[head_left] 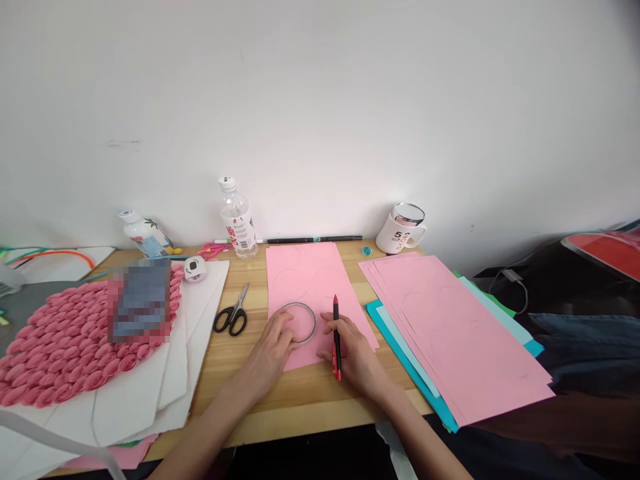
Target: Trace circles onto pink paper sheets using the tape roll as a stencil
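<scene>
A pink paper sheet [310,280] lies on the wooden desk [300,400] in front of me. On its near end rests a round metal ring [301,321]. My left hand [274,350] touches the ring's left edge with closed fingers. My right hand [350,353] grips a red pen [336,337], held nearly upright just right of the ring, its tip over the paper.
Black-handled scissors [231,315] lie left of the sheet. A stack of pink, teal and green papers [450,327] sits on the right. A pink rolled-paper mat [65,340] on white boards is at the left. A water bottle [239,219], a mug [401,230] and another bottle [143,235] stand by the wall.
</scene>
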### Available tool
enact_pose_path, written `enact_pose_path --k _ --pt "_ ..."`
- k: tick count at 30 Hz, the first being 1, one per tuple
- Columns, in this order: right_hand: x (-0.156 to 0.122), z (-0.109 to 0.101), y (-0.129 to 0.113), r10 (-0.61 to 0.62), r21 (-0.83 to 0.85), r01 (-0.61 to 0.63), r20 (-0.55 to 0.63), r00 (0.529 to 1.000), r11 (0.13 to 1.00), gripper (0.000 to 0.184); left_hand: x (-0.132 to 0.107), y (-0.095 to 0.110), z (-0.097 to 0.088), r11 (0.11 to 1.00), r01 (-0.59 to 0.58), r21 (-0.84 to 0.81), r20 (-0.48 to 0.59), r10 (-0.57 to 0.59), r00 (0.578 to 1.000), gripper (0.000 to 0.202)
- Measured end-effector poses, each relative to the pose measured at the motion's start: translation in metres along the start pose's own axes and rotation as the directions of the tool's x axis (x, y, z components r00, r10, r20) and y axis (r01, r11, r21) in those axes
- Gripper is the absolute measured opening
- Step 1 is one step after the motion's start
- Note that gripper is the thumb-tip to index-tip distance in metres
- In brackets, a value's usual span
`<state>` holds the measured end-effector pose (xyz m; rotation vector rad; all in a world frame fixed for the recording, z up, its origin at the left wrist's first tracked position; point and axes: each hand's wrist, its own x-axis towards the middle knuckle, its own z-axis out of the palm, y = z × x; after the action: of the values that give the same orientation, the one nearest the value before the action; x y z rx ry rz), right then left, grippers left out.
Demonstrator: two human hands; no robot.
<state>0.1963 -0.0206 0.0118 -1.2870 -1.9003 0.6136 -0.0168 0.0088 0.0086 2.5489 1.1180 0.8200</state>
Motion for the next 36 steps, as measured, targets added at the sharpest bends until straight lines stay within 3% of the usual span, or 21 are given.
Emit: enact_pose_path --k 5,8,9,13,17,26,31,34,36 --pt "0.002 0.011 0.004 -0.017 -0.026 0.017 -0.008 1.0 1.0 0.023 -0.008 -0.003 0.004 0.999 0.036 -0.019 0.025 -0.036 0.999 0.019" --pt "0.001 0.013 0.006 -0.023 -0.014 0.023 -0.014 1.0 1.0 0.022 -0.01 -0.004 0.004 0.991 0.105 -0.088 0.024 -0.103 0.994 0.007" --pt "0.0 0.013 0.007 -0.022 -0.005 0.022 -0.018 1.0 1.0 0.022 -0.011 -0.004 0.004 0.981 0.151 -0.118 0.01 -0.151 0.988 0.015" --pt "0.0 0.012 0.007 -0.023 0.024 0.024 -0.04 0.999 0.999 0.023 -0.011 -0.007 0.007 0.891 0.36 -0.276 -0.05 -0.388 0.92 0.09" --pt "0.001 0.011 0.004 -0.015 0.025 0.016 -0.032 0.999 1.0 0.023 -0.012 -0.01 0.01 0.806 0.424 -0.412 -0.035 -0.479 0.877 0.115" --pt "0.0 0.011 0.005 0.015 0.004 -0.015 -0.027 1.0 1.0 0.021 -0.013 -0.009 0.012 0.775 0.452 -0.442 -0.067 -0.531 0.845 0.12" --pt "0.0 0.012 0.005 0.019 0.029 -0.019 -0.027 0.999 0.999 0.021 -0.013 -0.007 0.01 0.802 0.462 -0.379 -0.088 -0.528 0.845 0.122" --pt "0.002 0.007 0.002 0.035 0.083 -0.032 -0.032 0.999 0.996 0.015 -0.011 -0.001 0.002 0.879 0.411 -0.24 -0.12 -0.447 0.886 0.108" --pt "0.006 0.0 -0.002 0.082 0.164 -0.072 -0.054 0.995 0.984 0.013 -0.007 0.003 -0.002 0.942 0.311 -0.127 -0.094 -0.323 0.942 0.083"
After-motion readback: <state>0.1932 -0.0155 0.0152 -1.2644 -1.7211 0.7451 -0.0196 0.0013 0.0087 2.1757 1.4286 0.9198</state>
